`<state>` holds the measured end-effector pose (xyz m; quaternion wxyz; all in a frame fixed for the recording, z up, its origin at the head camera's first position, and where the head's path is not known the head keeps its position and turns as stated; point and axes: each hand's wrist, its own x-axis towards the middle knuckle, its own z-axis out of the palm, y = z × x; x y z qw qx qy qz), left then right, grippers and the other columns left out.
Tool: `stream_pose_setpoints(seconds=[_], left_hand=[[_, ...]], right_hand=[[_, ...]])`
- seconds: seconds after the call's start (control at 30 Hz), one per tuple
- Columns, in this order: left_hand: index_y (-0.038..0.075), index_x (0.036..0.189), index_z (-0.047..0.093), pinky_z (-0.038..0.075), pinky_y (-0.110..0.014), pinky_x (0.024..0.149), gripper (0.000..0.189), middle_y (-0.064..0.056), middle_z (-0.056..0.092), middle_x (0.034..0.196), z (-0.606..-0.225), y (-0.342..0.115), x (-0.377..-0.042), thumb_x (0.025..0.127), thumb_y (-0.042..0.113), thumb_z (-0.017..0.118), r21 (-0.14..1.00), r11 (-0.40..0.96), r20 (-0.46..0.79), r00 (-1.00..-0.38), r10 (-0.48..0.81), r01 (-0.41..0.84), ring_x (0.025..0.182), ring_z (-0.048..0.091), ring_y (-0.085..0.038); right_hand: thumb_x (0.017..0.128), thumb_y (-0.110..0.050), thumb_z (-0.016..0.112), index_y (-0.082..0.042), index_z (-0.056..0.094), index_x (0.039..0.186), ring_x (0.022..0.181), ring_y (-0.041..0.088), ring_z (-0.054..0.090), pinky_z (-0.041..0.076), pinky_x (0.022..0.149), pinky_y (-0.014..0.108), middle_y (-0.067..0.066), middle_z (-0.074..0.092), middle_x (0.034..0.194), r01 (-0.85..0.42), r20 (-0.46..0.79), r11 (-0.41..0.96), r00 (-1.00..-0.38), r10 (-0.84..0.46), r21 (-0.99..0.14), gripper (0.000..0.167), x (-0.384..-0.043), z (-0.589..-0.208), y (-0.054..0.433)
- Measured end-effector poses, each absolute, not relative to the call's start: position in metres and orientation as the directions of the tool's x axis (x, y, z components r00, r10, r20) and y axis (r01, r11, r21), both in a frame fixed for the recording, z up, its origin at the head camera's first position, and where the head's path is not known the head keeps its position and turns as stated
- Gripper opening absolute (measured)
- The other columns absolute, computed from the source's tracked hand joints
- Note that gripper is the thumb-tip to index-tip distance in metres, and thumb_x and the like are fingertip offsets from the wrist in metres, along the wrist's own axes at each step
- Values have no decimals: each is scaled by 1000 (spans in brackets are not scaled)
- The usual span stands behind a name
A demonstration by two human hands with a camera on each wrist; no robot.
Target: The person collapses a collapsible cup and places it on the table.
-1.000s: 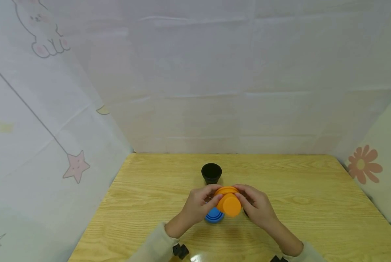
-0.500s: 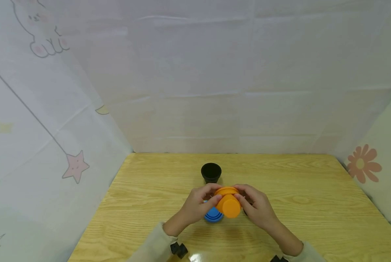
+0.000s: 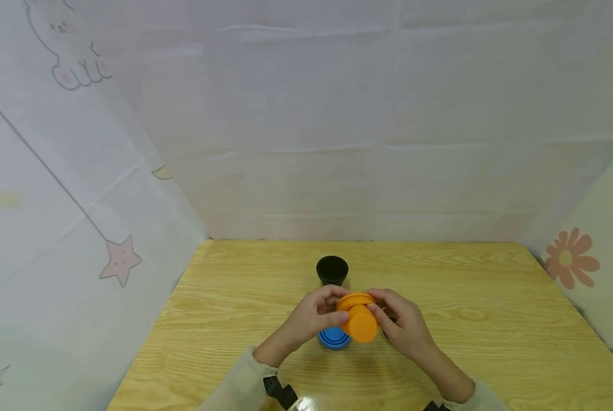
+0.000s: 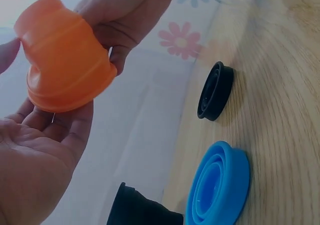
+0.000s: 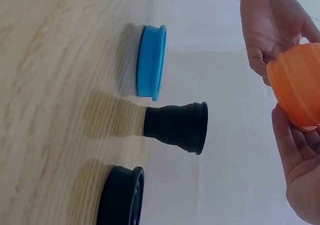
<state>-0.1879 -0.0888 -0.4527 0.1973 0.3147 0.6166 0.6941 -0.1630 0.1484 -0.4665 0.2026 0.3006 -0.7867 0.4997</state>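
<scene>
Both hands hold an orange collapsible cup (image 3: 362, 326) above the table, its base tilted toward the head camera. My left hand (image 3: 306, 318) pinches it from the left, with the thumb on its side and fingers at the rim. From the other side my right hand (image 3: 403, 324) grips it with thumb and fingers. In the left wrist view the cup's wall (image 4: 70, 60) is extended, with a dent near the left thumb. Below lies a flattened blue collapsible cup (image 3: 334, 338), partly behind the left hand. A flattened black cup (image 4: 216, 91) is mostly hidden by the right hand in the head view.
Behind the hands a black extended cup (image 3: 332, 269) stands upright on the wooden table (image 3: 234, 297). A pale printed cloth (image 3: 306, 142) hangs along the table's back and sides.
My left thumb has shifted on the orange cup's side and lies straighter. The left fingers have risen slightly at the rim. The right hand stays nearly still.
</scene>
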Motion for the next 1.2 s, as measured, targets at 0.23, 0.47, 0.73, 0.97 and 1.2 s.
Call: stream_pose_setpoints(seconds=[0.23,0.47,0.73,0.97,1.2], left_hand=[[-3,128,47,58,-24,79,43,-4,67,108,-453,-86,-189,101,25,65,979,-195,181,-703,688,62,89,67,-11],[-7,126,47,58,-22,76,41,-4,63,109,-452,-84,-188,100,19,65,982,-175,172,-730,662,72,89,65,-11],[-11,128,47,57,-21,76,43,-4,64,112,-450,-85,-187,101,17,64,983,-172,164,-746,646,67,93,62,-12],[-10,129,49,58,-21,76,43,-4,63,114,-451,-86,-187,100,17,65,987,-150,142,-742,655,56,94,62,-12],[-9,130,50,59,-24,77,42,-8,62,118,-452,-86,-188,100,16,65,991,-121,123,-748,652,58,98,62,-15]], right_hand=[[94,7,65,-6,67,121,84,8,67,62,68,29,4,71,106,-666,603,325,-746,-283,-671,30,-161,-465,146],[103,-3,57,-1,63,125,91,11,67,60,77,27,13,68,112,-465,395,155,-853,-340,-872,23,-161,-461,152],[106,-8,53,7,47,138,102,16,65,58,88,29,18,59,123,-181,184,-55,-845,-502,-982,36,-163,-452,161],[107,-10,51,6,45,139,101,16,64,57,90,28,13,61,122,-83,113,-77,-793,-599,-994,37,-167,-450,166],[106,-8,50,7,47,135,99,16,63,57,88,27,13,61,120,-81,115,-83,-770,-628,-993,33,-170,-451,167]])
